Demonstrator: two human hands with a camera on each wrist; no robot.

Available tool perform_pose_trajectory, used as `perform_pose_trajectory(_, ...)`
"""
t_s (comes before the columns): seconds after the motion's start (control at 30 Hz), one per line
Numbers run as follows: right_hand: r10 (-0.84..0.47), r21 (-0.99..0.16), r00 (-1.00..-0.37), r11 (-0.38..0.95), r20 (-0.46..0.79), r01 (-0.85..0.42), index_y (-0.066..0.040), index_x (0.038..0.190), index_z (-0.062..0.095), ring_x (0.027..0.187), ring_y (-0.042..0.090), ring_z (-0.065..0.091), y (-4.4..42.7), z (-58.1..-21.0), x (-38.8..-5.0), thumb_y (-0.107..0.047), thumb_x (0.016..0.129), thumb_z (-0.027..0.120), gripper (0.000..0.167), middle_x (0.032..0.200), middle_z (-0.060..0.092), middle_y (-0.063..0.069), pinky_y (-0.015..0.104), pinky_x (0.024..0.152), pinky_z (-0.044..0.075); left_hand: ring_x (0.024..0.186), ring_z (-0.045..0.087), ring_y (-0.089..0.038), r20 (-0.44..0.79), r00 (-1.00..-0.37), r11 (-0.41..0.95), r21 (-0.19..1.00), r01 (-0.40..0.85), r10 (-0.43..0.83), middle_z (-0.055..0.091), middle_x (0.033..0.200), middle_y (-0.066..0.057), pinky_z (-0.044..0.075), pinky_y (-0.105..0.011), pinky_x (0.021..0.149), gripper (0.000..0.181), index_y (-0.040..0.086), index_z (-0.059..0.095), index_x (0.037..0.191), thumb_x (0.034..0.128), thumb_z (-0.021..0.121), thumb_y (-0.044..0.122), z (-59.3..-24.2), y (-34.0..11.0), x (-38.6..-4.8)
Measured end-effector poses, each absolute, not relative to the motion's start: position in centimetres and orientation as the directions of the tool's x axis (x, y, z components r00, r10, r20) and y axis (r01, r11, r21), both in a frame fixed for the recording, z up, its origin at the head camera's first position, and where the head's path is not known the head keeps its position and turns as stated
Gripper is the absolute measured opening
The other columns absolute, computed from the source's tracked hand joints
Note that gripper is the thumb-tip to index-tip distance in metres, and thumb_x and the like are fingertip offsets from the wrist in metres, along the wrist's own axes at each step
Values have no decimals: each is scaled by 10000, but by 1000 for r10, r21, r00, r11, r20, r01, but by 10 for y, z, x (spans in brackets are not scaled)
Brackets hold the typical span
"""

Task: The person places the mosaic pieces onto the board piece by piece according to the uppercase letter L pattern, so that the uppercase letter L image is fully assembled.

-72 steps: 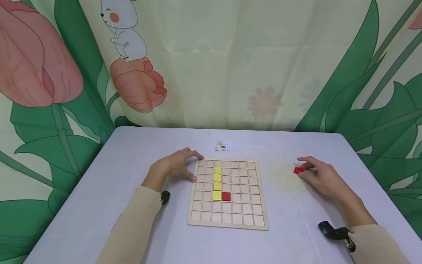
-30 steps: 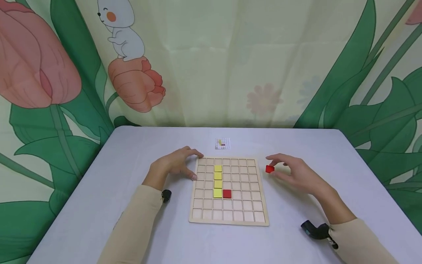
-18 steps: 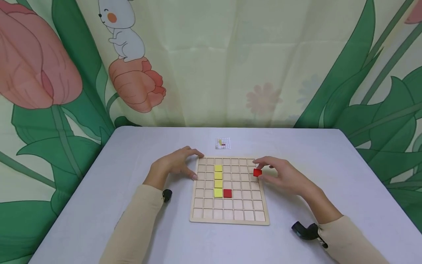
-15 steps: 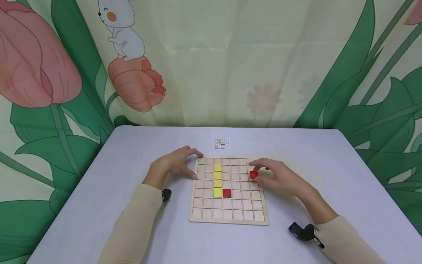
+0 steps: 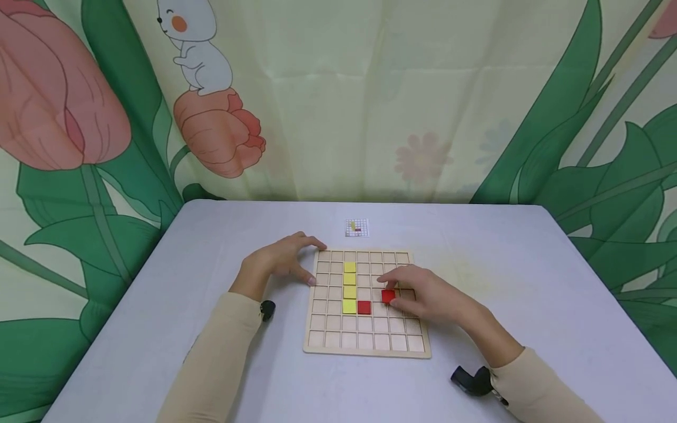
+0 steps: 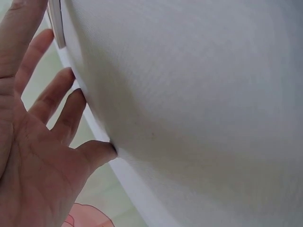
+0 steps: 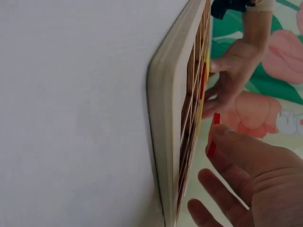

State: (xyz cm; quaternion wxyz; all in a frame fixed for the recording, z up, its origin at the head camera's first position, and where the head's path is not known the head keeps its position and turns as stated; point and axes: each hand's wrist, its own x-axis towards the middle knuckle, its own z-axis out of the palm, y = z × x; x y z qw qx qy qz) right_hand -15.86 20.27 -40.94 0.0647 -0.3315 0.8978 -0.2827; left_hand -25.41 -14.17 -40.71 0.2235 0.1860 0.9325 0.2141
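Note:
A wooden grid board point(image 5: 367, 353) lies on the white table. Several yellow square tiles point(image 5: 349, 292) fill a column of its cells, and one red square tile point(image 5: 364, 307) sits right of the lowest yellow one. My left hand point(image 5: 280, 258) touches the board's upper left corner and left edge with spread finger and thumb; in the left wrist view its other fingers rest on the tablecloth. My right hand point(image 5: 431, 294) pinches a second red square tile point(image 5: 388, 296) over the board's right half. The right wrist view shows this tile point(image 7: 211, 147) between thumb and fingers, raised above the grid.
Behind the board lies a small card point(image 5: 357, 228) printed with a grid and a yellow and red pattern. The white tablecloth point(image 5: 238, 364) covers the table. A curtain point(image 5: 338, 117) with printed flowers hangs behind the table's far edge.
My right hand has carried the pinched red tile leftward from the table on the right to over the board. The left hand has stayed at the board's left edge.

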Motion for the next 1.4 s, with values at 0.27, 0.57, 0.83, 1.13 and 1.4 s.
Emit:
perform_pose_trajectory(0.27,-644,-566,-763,608,57,-556,-161,1352,635,1079,140,588,197,-408,-157,-187,935,764,437,1131,657,-113,367,974,504,1407,414,-289,-345,-827,839,484,249,444,459,1474,-34,348,-553,1156,875,378,539,1445,677,959,409,-409,-141,-255)
perform_pose_trajectory(0.57,-665,-644,-746,551,47,-531,-177,1357,621,1036,154,590,192,-413,-157,-209,920,792,470,1103,657,-111,359,926,503,1410,409,-290,-339,-830,839,483,249,442,450,1482,-33,342,-549,1162,870,379,536,1447,686,958,395,-406,-141,-255)
perform_pose_trajectory(0.83,-660,-647,-751,568,11,-509,-186,1332,633,1033,132,582,184,-417,-156,-186,919,786,441,1095,652,-101,342,957,492,1406,413,-283,-340,-839,849,471,240,426,445,1497,-16,353,-554,1155,875,398,539,1441,673,959,421,-411,-143,-256)
perform_pose_trajectory(1.13,-650,-627,-760,593,-2,-506,-186,1334,628,1033,105,593,187,-418,-155,-176,910,788,454,1099,657,-124,355,975,489,1403,414,-283,-341,-825,834,491,252,450,450,1488,-26,347,-550,1158,867,385,543,1439,679,960,399,-407,-140,-257)
perform_pose_trajectory(1.4,-656,-655,-755,575,-10,-491,-168,1314,646,1073,119,611,186,-416,-153,-124,909,777,428,1149,671,-90,386,1001,491,1401,416,-288,-351,-832,847,475,238,430,455,1488,-26,368,-568,1139,867,399,545,1436,675,961,413,-410,-141,-256)
